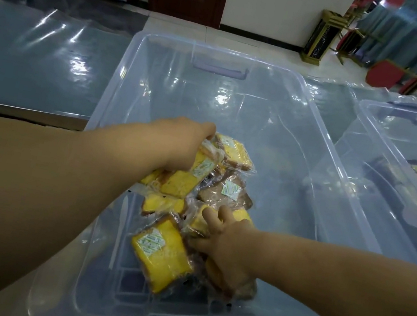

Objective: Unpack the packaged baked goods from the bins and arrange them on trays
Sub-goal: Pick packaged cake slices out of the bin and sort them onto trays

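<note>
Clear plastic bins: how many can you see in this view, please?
2. The centre bin holds packaged cakes; the right bin is partly cut off, so more may be hidden.

White stickers (150, 242) on the cake packs (163, 264): print too blurred to read.

We find the far half of the clear bin (235, 123) open from above, its walls fencing every side. A heap of packets (160, 252) crowds the near middle. A second bin (401, 130) blocks the right, seemingly touching; a tray (15, 108) flanks the left.
</note>
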`<state>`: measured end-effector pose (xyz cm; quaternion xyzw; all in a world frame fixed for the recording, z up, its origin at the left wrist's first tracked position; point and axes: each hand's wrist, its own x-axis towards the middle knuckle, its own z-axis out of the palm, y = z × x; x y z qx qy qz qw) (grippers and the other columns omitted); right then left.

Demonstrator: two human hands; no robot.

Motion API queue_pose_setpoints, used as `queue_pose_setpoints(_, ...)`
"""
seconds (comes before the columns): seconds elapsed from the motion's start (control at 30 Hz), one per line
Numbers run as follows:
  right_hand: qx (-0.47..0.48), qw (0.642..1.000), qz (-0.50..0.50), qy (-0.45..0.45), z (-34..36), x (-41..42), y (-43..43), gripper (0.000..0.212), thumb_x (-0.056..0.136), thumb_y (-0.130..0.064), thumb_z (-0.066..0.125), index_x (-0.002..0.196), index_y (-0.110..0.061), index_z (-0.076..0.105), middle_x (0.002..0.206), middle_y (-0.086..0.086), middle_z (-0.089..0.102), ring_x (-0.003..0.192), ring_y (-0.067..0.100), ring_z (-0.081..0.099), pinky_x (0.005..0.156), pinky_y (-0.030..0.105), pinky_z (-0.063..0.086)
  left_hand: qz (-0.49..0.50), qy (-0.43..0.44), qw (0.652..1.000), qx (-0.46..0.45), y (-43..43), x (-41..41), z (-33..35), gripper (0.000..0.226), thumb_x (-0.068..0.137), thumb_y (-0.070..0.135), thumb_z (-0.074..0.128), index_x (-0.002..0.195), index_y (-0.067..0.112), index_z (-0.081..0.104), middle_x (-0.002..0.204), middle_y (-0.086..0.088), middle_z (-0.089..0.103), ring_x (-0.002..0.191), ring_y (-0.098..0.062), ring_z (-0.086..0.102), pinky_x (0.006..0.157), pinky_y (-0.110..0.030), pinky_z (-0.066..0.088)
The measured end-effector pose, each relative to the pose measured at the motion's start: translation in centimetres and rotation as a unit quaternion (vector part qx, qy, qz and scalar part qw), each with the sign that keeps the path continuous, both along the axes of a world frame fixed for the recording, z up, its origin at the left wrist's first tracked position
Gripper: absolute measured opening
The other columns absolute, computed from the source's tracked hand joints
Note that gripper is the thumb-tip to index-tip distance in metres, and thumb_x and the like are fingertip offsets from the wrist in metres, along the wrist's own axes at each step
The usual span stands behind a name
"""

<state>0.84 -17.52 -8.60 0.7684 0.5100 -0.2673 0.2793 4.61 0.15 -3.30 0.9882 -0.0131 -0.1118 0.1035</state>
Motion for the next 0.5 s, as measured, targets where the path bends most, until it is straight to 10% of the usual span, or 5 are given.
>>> queue_pose_setpoints(0.17, 0.045, 0.999, 0.011, -0.001, 0.0, 0.4, -0.1, 0.055, 0.080, -0.033, 0.065, 0.130, -0.023, 0.045, 0.139, 0.012, 0.007, 0.124, 0.046, 0.020, 0.078, 0.041, 0.044, 0.012, -0.010, 1.000, -0.024, 0.3, -0.3, 0.5, 0.055, 0.079, 0.010, 0.065, 0.125, 0.027, 0.037, 0.079, -0.002, 0.050, 0.066, -0.019, 0.054, 0.050, -0.028, 0.042)
queue_pose_setpoints(0.37, 0.169, 0.974, -0.147, 0.010, 3.0, 2.5, -0.8, 0.069, 0.070, -0.040, 0.073, 0.128, -0.019, 0.044, 0.127, 0.011, 0.022, 0.103, 0.032, 0.042, 0.075, 0.034, 0.044, 0.053, -0.060, 0.995, -0.061, 0.8, -0.9, 1.4, 0.052, 0.078, 0.012, 0.064, 0.123, 0.028, 0.041, 0.081, 0.000, 0.050, 0.071, -0.019, 0.052, 0.048, -0.025, 0.034)
queue_pose_setpoints(0.5, 0.303, 0.919, -0.250, 0.002, 5.7, 4.0, -1.5, 0.053, 0.059, -0.044, 0.080, 0.093, -0.028, 0.043, 0.109, 0.004, 0.030, 0.094, 0.026, 0.047, 0.080, 0.032, 0.049, 0.083, -0.146, 0.976, -0.140, 1.4, -1.9, 3.0, 0.053, 0.078, 0.016, 0.067, 0.122, 0.031, 0.042, 0.086, 0.002, 0.051, 0.071, -0.016, 0.053, 0.055, -0.026, 0.045)
